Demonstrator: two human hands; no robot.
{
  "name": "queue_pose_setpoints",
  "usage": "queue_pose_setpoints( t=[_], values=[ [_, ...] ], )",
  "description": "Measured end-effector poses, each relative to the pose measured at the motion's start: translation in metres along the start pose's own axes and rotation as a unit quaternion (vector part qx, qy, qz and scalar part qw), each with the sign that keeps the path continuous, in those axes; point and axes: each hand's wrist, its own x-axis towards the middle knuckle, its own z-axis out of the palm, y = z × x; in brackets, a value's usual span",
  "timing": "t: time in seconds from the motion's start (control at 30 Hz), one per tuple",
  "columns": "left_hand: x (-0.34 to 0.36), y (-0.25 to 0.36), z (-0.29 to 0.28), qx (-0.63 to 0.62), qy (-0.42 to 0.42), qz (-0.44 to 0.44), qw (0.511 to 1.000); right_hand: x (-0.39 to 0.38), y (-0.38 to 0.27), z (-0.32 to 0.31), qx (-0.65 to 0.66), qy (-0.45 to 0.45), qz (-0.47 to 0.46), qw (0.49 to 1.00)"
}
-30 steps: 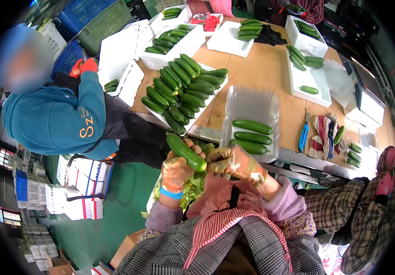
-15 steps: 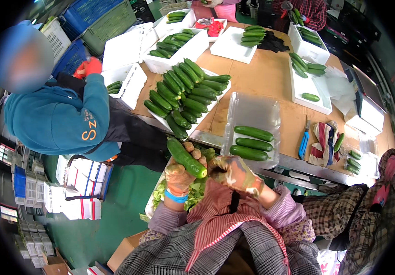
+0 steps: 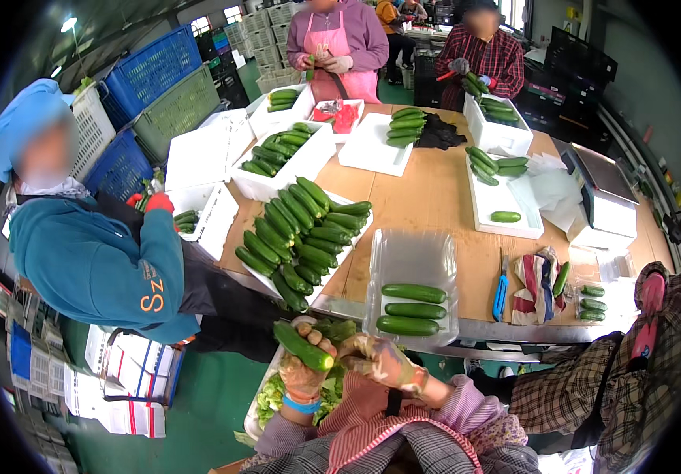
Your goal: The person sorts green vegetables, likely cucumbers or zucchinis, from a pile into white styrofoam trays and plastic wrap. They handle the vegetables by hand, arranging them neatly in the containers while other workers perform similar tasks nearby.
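My gloved left hand [image 3: 302, 370] grips a green cucumber [image 3: 301, 344] at the lower middle. My right hand [image 3: 376, 363], in a patterned glove, has its fingers curled near that cucumber's tip; what is in them is too small to make out. Leafy greens [image 3: 273, 395] lie in a white container below my hands. Above them, a clear plastic bag [image 3: 408, 254] on the table holds three cucumbers [image 3: 411, 294] in a row, beside a big pile of cucumbers [image 3: 289, 229] on a white tray.
Blue-handled scissors [image 3: 501, 296], a striped cloth [image 3: 526, 280] and white foam boxes [image 3: 498, 126] sit on the cardboard-covered table [image 3: 388, 189]. Co-workers stand left [image 3: 88, 253], across in pink [image 3: 340, 55] and plaid [image 3: 475, 59], and close right [image 3: 609, 379]. Plastic crates [image 3: 151, 63] are stacked back left.
The view has tilted up, so the table appears lower and more of the people across it shows. My left hand still grips the cucumber, with my right hand close beside it.
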Motion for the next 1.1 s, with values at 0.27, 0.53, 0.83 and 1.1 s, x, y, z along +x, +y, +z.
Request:
queue_pose_setpoints(
  t=[0.27,0.53,0.83,1.1],
  values=[
    [-0.013,-0.024,0.026,0.203,0.081,0.000,0.976,0.014,-0.011,0.003,0.038,0.174,-0.060,0.982],
    [-0.005,-0.033,0.045,-0.037,0.131,-0.035,0.990,0.015,-0.013,0.000,-0.105,0.209,-0.091,0.968],
    [-0.013,-0.008,0.024,0.150,0.092,-0.017,0.984,0.015,0.068,0.020,0.199,0.075,0.018,0.977],
    [0.004,0.020,-0.033,0.121,0.252,-0.114,0.953,-0.063,0.109,0.078,0.652,-0.108,-0.014,0.751]
  ],
)
